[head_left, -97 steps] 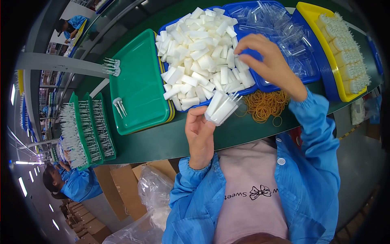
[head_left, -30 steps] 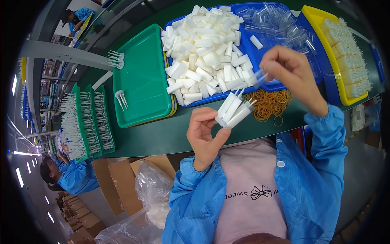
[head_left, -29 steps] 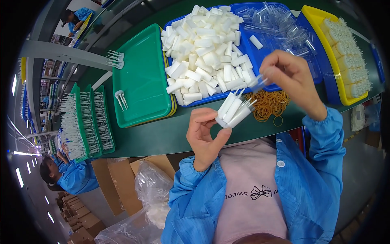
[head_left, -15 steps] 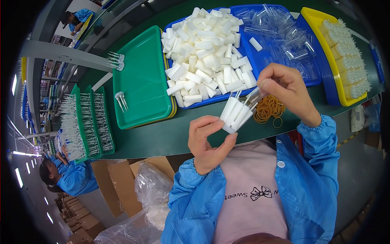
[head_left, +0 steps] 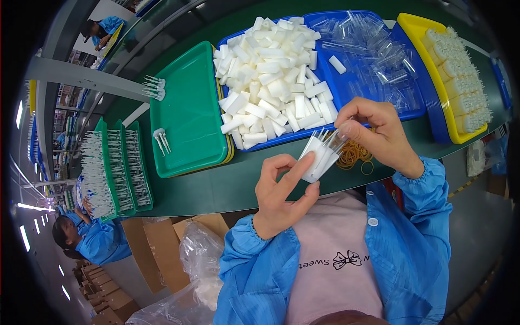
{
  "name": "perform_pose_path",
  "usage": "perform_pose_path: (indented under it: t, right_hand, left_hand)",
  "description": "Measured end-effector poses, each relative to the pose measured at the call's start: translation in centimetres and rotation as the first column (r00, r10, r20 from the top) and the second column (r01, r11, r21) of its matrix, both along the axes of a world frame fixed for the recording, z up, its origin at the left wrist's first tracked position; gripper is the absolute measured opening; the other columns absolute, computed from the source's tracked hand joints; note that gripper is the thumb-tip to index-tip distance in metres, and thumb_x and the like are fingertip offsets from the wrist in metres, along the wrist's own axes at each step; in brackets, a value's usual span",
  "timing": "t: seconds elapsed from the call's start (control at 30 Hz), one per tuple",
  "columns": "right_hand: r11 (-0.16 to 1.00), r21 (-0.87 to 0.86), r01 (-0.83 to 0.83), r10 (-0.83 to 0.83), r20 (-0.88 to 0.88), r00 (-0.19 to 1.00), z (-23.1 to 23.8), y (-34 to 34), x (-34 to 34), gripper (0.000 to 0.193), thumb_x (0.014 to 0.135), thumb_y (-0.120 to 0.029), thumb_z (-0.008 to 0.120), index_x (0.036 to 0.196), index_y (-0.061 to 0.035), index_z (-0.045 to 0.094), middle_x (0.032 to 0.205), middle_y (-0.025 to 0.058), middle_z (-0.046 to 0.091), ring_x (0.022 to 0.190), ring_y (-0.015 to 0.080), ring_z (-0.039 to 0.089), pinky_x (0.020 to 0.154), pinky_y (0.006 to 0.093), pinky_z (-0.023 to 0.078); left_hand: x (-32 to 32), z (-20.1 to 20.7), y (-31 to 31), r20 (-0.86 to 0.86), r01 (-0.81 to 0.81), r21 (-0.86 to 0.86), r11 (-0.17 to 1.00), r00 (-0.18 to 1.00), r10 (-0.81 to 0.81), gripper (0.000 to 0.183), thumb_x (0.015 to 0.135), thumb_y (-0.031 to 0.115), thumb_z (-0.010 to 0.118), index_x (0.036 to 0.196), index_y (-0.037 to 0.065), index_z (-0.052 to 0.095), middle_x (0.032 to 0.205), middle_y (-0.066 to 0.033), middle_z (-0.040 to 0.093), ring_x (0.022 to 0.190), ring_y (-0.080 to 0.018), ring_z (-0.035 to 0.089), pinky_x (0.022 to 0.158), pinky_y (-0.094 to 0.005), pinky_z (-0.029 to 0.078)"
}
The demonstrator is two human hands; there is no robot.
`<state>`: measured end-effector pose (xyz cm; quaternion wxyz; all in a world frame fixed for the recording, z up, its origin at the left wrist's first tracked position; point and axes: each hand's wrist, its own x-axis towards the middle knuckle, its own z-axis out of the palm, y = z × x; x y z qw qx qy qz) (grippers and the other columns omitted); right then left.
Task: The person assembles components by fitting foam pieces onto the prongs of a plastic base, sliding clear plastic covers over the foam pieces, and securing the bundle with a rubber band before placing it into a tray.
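Note:
My left hand [head_left: 284, 192] grips a small bundle of white pieces [head_left: 319, 163] with thin pale stems and clear tubes sticking up from it. The index finger lies along the bundle's side and the thumb is at its base. At the upper end my right hand [head_left: 382, 135] pinches a clear plastic tube [head_left: 339, 138] between thumb and forefinger, against the bundle. How far the tube sits over a stem cannot be made out. Tan rubber bands [head_left: 353, 156] lie in a heap just behind the bundle, partly hidden by the right hand.
Behind my hands, blue trays hold heaped white foam pieces [head_left: 271, 70] and loose clear tubes [head_left: 374, 65]. A green tray [head_left: 189, 108] carries two small white-headed clusters. Bundled white parts [head_left: 457, 81] fill a yellow tray [head_left: 478, 132]. Green baskets [head_left: 111, 168] of white-tipped sticks stand left; cardboard boxes [head_left: 157, 252] lie below.
My left index finger has moved up across the bundle's side. The right hand has shifted slightly down and left, still pinching at the upper end. The view has shifted slightly.

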<state>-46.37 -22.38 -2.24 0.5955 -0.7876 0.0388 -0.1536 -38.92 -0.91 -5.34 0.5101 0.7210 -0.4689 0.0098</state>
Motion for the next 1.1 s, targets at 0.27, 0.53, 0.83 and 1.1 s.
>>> perform_pose_path:
  t: [0.27, 0.53, 0.83, 1.1]
  right_hand:
    - [1.0, -0.009, -0.012, 0.012, -0.04, 0.999, 0.3, -0.5, 0.0, 0.017, 0.088, -0.016, 0.061, 0.087, 0.0012, 0.062, 0.076, 0.0045, 0.063, 0.07, 0.009, 0.06, 0.063, 0.0229, 0.048]
    - [0.995, -0.043, -0.093, 0.089, -0.089, 0.992, 0.3, -0.9, -0.3, 0.016, 0.088, -0.016, 0.062, 0.085, -0.0003, 0.063, 0.075, 0.0029, 0.062, 0.067, 0.0077, 0.057, 0.059, 0.0227, 0.045]
    - [0.919, 0.389, -0.063, 0.108, -0.096, 0.99, -0.7, -0.4, -0.3, 0.016, 0.091, -0.014, 0.06, 0.087, 0.0011, 0.06, 0.075, 0.0024, 0.059, 0.068, 0.0068, 0.055, 0.061, 0.0209, 0.045]
    - [0.988, -0.146, 0.051, -0.042, 0.061, 0.997, -0.1, 0.3, -0.6, 0.015, 0.086, -0.015, 0.066, 0.083, -0.0009, 0.063, 0.07, 0.0005, 0.059, 0.062, 0.0056, 0.052, 0.056, 0.0227, 0.042]
  left_hand:
    - [0.3, 0.4, -0.4, 0.001, 0.019, 0.039, 0.999, 1.0, -0.019, 0.054, 0.06, 0.001, 0.072, 0.114, 0.007, 0.066, 0.093, -0.0099, 0.053, 0.078, -0.02, 0.056, 0.071, -0.0301, 0.052]
    - [0.2, 0.0, -0.5, -0.06, 0.072, 0.032, 0.997, 0.996, -0.07, 0.054, 0.059, 0.0, 0.071, 0.113, 0.007, 0.067, 0.095, -0.0107, 0.052, 0.081, -0.0205, 0.056, 0.072, -0.03, 0.051]
    - [-0.3, -0.2, -0.4, 0.006, 0.002, 0.031, 1.0, 1.0, -0.002, 0.054, 0.06, -0.001, 0.07, 0.113, 0.006, 0.066, 0.097, -0.0111, 0.051, 0.082, -0.02, 0.055, 0.071, -0.0297, 0.051]
    - [-0.3, -0.9, -0.2, -0.1, 0.004, -0.007, 1.0, 0.995, -0.004, 0.051, 0.062, -0.003, 0.069, 0.113, 0.004, 0.066, 0.101, -0.0112, 0.048, 0.082, -0.0186, 0.054, 0.072, -0.0279, 0.05]
